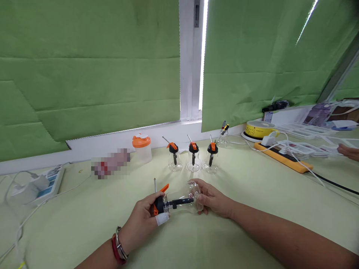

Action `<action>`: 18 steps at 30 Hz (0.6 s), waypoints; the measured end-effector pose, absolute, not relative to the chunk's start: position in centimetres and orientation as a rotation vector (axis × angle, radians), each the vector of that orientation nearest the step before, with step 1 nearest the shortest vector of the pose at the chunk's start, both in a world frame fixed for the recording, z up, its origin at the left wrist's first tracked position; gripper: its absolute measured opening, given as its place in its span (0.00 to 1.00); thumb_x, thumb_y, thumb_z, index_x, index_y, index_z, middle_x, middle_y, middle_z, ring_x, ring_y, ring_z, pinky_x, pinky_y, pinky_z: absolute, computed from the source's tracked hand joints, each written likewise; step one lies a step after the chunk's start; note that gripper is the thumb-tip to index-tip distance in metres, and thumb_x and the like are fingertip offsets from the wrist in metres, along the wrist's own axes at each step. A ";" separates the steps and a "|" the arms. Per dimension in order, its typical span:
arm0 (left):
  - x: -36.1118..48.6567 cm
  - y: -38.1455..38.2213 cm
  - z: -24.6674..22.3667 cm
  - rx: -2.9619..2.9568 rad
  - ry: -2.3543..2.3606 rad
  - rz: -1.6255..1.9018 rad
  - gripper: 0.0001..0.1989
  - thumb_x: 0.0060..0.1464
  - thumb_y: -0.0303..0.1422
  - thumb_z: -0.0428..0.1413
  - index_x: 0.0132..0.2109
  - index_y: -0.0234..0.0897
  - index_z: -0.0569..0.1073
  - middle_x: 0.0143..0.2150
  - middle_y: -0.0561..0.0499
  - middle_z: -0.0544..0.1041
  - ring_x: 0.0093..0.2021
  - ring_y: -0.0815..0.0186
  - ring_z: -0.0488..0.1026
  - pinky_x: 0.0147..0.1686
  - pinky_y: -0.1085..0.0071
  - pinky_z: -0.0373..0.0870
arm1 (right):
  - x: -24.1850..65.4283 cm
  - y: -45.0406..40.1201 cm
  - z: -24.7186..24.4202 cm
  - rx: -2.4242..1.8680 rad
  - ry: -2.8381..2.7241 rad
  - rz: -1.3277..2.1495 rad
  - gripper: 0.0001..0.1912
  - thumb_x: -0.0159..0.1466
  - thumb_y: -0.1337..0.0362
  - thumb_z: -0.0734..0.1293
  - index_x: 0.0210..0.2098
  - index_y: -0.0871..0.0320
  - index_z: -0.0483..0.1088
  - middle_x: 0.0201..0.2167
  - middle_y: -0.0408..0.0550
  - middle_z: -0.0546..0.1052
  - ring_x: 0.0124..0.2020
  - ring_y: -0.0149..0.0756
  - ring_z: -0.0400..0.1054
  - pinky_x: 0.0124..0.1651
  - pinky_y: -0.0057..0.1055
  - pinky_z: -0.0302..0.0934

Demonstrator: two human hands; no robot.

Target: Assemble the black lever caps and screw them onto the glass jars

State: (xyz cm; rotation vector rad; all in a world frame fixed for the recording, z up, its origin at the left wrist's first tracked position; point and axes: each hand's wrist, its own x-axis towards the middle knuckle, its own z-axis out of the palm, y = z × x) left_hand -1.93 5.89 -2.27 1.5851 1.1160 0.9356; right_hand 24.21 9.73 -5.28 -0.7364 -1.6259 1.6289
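A clear glass bottle lies sideways between my hands, with a black tube running down its inside. My left hand, white tape round its thumb, is closed around the bottle's black cap, which has an orange lever and a thin metal spout. At the other end, my right hand grips the wide, round base. Beyond them three similar bottles stand upright in a row: a left one, a middle one and a right one, each with a black-and-orange cap.
A cup with an orange lid stands behind on the left. White power strips with cables lie at far left; an orange power strip lies right. A yellow round tin is near the window. Another person's hand shows at the right edge.
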 end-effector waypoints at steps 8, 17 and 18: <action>-2.0 5.8 -2.4 1.681 1.126 0.905 0.22 0.44 0.33 0.63 0.49 0.36 0.72 0.35 0.52 0.71 0.33 0.68 0.67 0.36 0.72 0.67 | 24.4 10.0 -5.0 -0.824 -1.655 1.662 0.32 0.58 0.40 0.61 0.51 0.57 0.57 0.27 0.42 0.73 0.14 0.25 0.65 0.12 0.17 0.51; -1.8 5.7 -2.0 1.673 1.123 0.910 0.21 0.44 0.33 0.62 0.48 0.36 0.73 0.36 0.52 0.71 0.34 0.67 0.67 0.37 0.72 0.67 | 24.2 9.7 -4.8 -0.877 -1.640 1.686 0.33 0.61 0.38 0.56 0.54 0.57 0.56 0.26 0.45 0.73 0.16 0.27 0.66 0.13 0.19 0.52; -1.9 5.8 -2.1 1.663 1.119 0.914 0.21 0.44 0.33 0.63 0.48 0.36 0.73 0.36 0.52 0.71 0.34 0.67 0.67 0.37 0.72 0.67 | 24.1 9.7 -4.8 -0.862 -1.639 1.688 0.33 0.62 0.39 0.55 0.55 0.57 0.56 0.27 0.45 0.73 0.17 0.28 0.67 0.14 0.19 0.53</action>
